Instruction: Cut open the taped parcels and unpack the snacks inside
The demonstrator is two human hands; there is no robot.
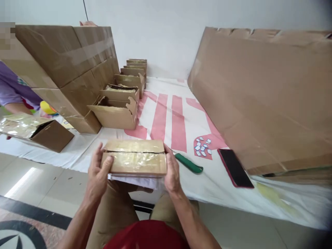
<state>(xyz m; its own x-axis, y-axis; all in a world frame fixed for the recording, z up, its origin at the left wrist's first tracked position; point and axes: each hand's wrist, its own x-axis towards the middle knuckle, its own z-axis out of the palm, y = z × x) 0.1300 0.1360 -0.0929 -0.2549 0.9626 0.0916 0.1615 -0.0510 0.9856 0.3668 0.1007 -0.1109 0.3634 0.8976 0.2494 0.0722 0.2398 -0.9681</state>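
Observation:
A small cardboard box (137,162) with shiny clear tape over its top lies between my hands at the table's front edge. A narrow dark slit runs between its two top flaps. My left hand (100,169) grips the left end, its thumb on the top. At the opposite end my right hand (171,169) presses against the side, with the fingers partly hidden behind it. Just right of that hand lies a knife with a green handle (189,163); its blade is mostly hidden. Several small white labels or packets (202,147) are scattered farther right.
Stacked cardboard boxes (70,62) stand at the left, beside a row of open boxes (114,114). A large carton (269,100) takes up the right. Near it lies a phone (235,167). Another person's purple sleeve (10,86) shows at the far left, near a taped box (54,135).

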